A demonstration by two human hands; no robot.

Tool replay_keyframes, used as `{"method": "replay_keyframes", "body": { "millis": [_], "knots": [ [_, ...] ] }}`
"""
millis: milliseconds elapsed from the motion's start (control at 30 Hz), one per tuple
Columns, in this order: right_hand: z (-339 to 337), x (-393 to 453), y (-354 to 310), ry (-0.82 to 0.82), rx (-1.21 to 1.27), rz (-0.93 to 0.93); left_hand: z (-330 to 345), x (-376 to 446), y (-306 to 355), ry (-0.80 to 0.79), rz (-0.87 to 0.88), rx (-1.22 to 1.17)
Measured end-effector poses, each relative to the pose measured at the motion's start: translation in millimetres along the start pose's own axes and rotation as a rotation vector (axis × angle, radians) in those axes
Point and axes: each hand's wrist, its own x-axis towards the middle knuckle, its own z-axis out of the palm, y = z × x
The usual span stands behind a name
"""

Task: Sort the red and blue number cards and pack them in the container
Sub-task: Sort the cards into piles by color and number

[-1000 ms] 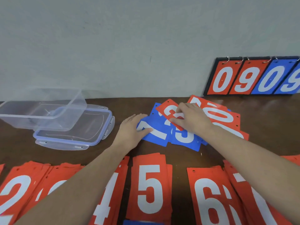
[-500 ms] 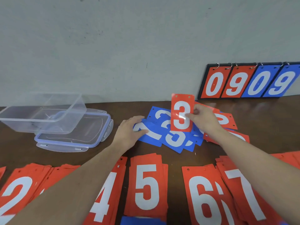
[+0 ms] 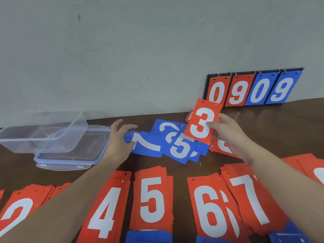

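My right hand [image 3: 228, 134] pinches a red card with a white 3 [image 3: 201, 121] and holds it upright above a loose heap of blue cards [image 3: 177, 146]. My left hand [image 3: 119, 142] grips the left edge of a blue 7 card [image 3: 147, 144] at the heap's left end. More red cards [image 3: 222, 148] lie under my right hand. Along the near table edge lie sorted red stacks: 2 [image 3: 15, 211], 4 [image 3: 105, 213], 5 [image 3: 152, 197], 6 [image 3: 210, 207], 7 [image 3: 252, 199]. The clear plastic container [image 3: 45, 135] sits at the left, tilted on its lid [image 3: 73, 155].
A black flip scoreboard [image 3: 252, 88] reading 0 9 0 9 leans against the grey wall at the back right. Blue cards [image 3: 149, 236] peek out along the bottom edge. Dark wooden table [image 3: 289, 128] shows at the right behind the stacks.
My right hand picked the red 3 card off the heap and raised it upright, now further right. My left hand went from resting flat on the blue 7 card to curling round its edge.
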Motion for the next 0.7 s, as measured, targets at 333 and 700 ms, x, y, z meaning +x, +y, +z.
{"method": "replay_keyframes", "body": {
  "millis": [333, 700],
  "knots": [
    [29, -48, -5, -0.145, -0.025, 0.002, -44, -35, 15, 0.179, -0.268, -0.500],
    [68, -112, -20, -0.241, -0.139, -0.039, -107, -107, 14, 0.263, -0.341, -0.847]
  ]
}}
